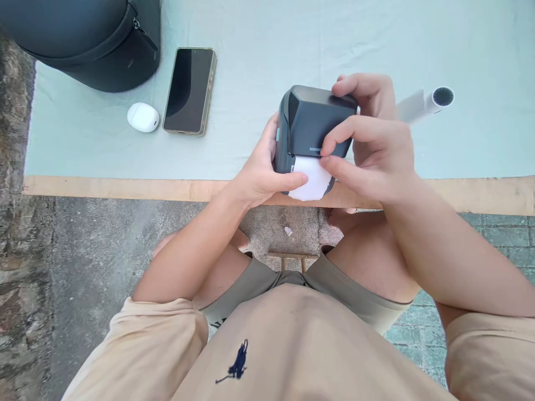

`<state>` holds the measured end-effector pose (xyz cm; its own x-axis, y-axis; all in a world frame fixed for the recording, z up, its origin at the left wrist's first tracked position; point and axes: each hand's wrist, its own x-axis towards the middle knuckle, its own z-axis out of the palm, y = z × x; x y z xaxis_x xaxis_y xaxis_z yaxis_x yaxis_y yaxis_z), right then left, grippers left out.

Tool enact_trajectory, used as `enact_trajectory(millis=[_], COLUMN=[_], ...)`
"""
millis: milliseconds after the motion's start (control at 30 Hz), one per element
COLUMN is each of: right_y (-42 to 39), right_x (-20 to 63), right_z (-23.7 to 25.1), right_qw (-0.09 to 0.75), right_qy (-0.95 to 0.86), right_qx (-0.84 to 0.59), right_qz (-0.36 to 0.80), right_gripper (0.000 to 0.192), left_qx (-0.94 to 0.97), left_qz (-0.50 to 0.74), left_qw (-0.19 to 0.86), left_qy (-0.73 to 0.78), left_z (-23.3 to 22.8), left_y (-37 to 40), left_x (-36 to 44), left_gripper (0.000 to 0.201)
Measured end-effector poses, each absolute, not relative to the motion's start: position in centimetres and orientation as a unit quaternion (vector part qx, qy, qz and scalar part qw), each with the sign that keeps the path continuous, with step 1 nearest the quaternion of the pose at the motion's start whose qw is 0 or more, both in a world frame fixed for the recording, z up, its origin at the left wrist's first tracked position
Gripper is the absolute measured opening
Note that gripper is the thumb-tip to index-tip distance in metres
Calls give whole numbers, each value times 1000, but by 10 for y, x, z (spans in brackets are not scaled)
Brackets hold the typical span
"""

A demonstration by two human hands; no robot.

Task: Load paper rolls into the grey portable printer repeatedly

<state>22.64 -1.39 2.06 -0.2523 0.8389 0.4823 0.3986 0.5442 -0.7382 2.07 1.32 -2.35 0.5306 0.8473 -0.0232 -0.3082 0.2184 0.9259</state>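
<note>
1. Centrally in the frame, a dark grey label printer [311,120] is being held just above the near edge of the tabletop [334,33], which is lying under a pale green cloth.
2. At the printer's left side, the left hand [261,175] is cupping the body, its fingers [292,179] clenched around the lower corner with the thumb lying across the bottom front.
3. From the right of the frame, the right hand [370,139] is gripping the printer's top and right side; its index finger is lying across the front near the printed brand name, and another fingertip is touching the white paper.
4. A white label roll [311,179] is sitting in the printer's lower opening, partly showing between the two thumbs.
5. Just right of the right hand, a white paper tube [430,100] with a dark hollow end is lying on the cloth, its flat strip running behind the knuckles.
6. In the upper left, a dark zipped bag [83,39] is standing on the tabletop.
7. Near the bag, a black phone [189,90] is lying face up, and a white earbud case [143,117] is resting just beside the phone's left edge.
8. Along the bottom, the person's beige shirt and olive shorts are filling the view, with stone paving showing below the tabletop's wooden edge.
</note>
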Motion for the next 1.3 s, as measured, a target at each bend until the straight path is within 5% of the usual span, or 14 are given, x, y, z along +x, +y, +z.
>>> enact_trajectory(millis=[167, 267, 367, 733, 933, 1300], right_y=[-13, -11, -9, -14, -9, -13], right_x=[226, 227, 229, 223, 229, 233], right_z=[21, 18, 14, 18, 11, 21], right_qw=[463, 450, 430, 431, 469, 418], right_qy=[-722, -679, -649, -637, -637, -725], right_qx=[-413, -388, -353, -410, -425, -372], right_qz=[307, 431, 519, 490, 440, 401], right_gripper=[32, 63, 66, 73, 57, 62], left_qx=[444, 426, 422, 380, 259, 231], left_qz=[417, 425, 426, 439, 438, 448], left_qw=[754, 754, 750, 775, 816, 792], left_qy=[247, 264, 279, 249, 275, 343], left_z=[-17, -9, -4, 4, 14, 21], left_y=[11, 7, 4, -1, 0, 1], left_x=[22, 24, 24, 26, 32, 34], left_gripper=[76, 66, 61, 30, 53, 49])
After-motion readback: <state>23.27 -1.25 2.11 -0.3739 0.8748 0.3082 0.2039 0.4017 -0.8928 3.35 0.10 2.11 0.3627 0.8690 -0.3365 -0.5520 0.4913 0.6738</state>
